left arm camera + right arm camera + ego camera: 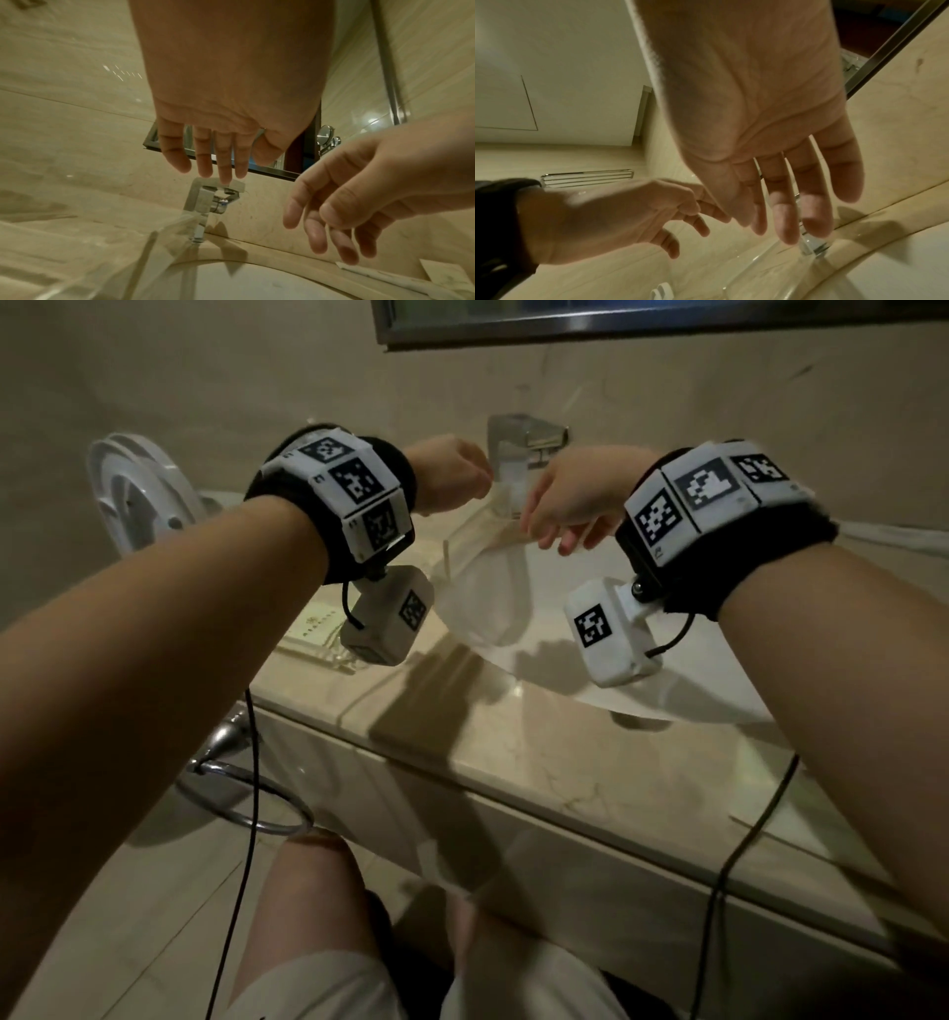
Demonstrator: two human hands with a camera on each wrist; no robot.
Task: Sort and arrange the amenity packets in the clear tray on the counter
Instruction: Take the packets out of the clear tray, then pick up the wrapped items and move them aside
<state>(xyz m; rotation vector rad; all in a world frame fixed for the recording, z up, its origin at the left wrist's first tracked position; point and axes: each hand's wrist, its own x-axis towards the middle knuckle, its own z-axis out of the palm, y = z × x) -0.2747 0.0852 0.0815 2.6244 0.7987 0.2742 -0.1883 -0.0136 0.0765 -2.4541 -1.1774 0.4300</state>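
The clear tray point(482, 567) shows as a faint glassy shape over the back of the sink, below both hands; its wall also appears in the left wrist view point(164, 243) and the right wrist view point(752, 263). My left hand point(452, 474) hovers by the faucet with straight, relaxed fingers point(221, 162) and holds nothing. My right hand point(570, 505) hangs beside it, its fingers point(785, 213) loose and empty. A cream amenity packet point(313, 629) lies on the counter under my left wrist. More packets point(447, 278) lie right of the basin.
A square chrome faucet point(518, 449) stands at the wall behind the white basin point(539, 629). The marble counter point(565, 762) runs toward me. A toilet lid point(138, 490) is at the left, a towel ring point(241, 788) below the counter, a mirror point(616, 320) above.
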